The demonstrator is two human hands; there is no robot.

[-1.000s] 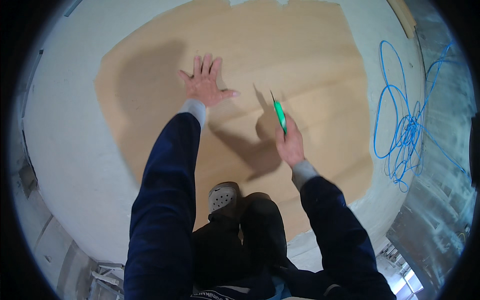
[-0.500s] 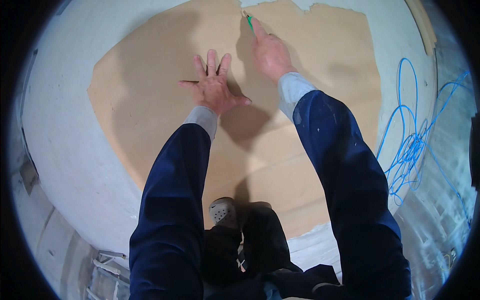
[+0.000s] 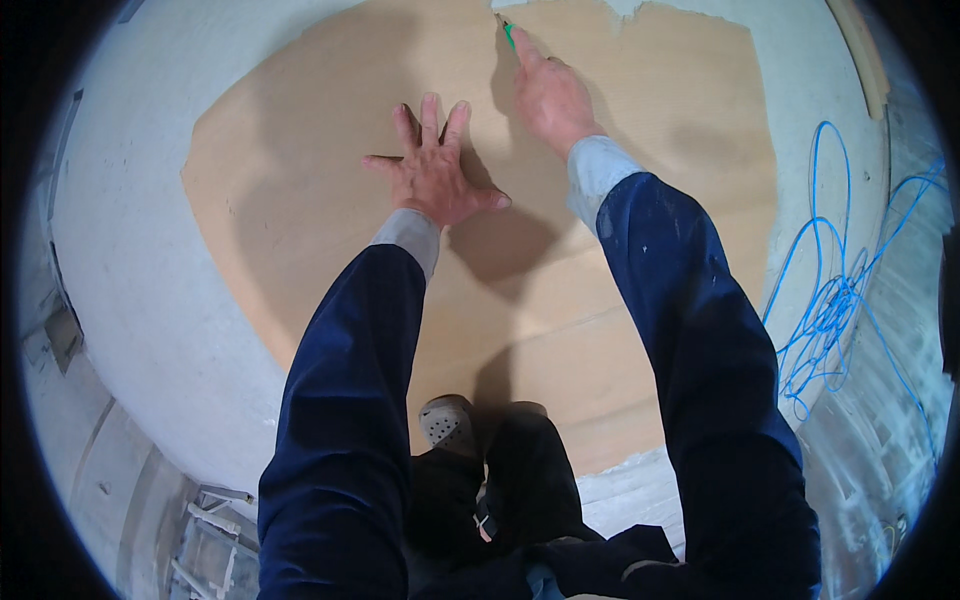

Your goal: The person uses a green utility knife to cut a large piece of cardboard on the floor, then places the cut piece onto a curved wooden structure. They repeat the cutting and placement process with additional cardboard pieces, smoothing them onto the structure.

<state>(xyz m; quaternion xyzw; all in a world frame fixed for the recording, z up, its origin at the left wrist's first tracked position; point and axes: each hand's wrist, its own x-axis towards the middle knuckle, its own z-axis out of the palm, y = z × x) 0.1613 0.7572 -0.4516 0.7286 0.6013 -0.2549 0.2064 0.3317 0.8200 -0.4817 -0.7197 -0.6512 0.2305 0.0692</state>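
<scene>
A large tan sheet (image 3: 330,150), which looks like brown paper, lies under both my hands. My left hand (image 3: 432,180) presses on its middle with the fingers spread wide, holding nothing. Further up and to the right, my right hand (image 3: 555,100) is closed around a slim green utility knife (image 3: 509,36). Its index finger stretches along the knife, and the dark tip points at the sheet near the far edge. Most of the handle is hidden inside my hand. One foot in a pale clog with holes (image 3: 447,424) stands on the sheet's near part.
The sheet rests on a pale whitish surface (image 3: 130,250), and its far edge is ragged. A tangled blue cord (image 3: 830,310) lies at the right. A tan strip (image 3: 860,55) runs along the far right, and a whitish metal frame (image 3: 215,520) shows at the lower left.
The whole view has shifted a little, with the sheet and cord now slightly further right. My right hand and the knife sit slightly higher in the picture. My left hand stays spread on the sheet.
</scene>
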